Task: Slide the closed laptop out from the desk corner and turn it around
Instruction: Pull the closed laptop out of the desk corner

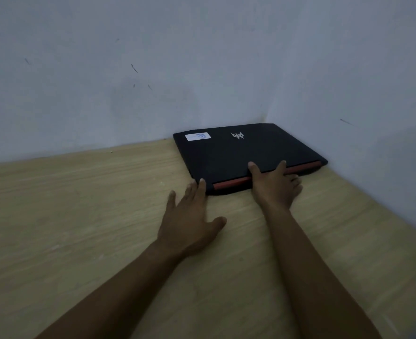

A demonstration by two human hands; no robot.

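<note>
A closed black laptop (241,152) lies flat in the far right corner of the wooden desk (79,216), tight against both walls. It has a silver logo, a white sticker at its far left and a red strip along its near edge. My right hand (275,187) grips that near edge at the middle, thumb and one finger on the lid, other fingers curled at the edge. My left hand (192,216) rests spread on the desk, its fingertips touching the laptop's near left corner.
Two pale grey walls (153,69) meet behind the laptop and close off the back and the right side. Bare light wood desk surface stretches to the left and toward me.
</note>
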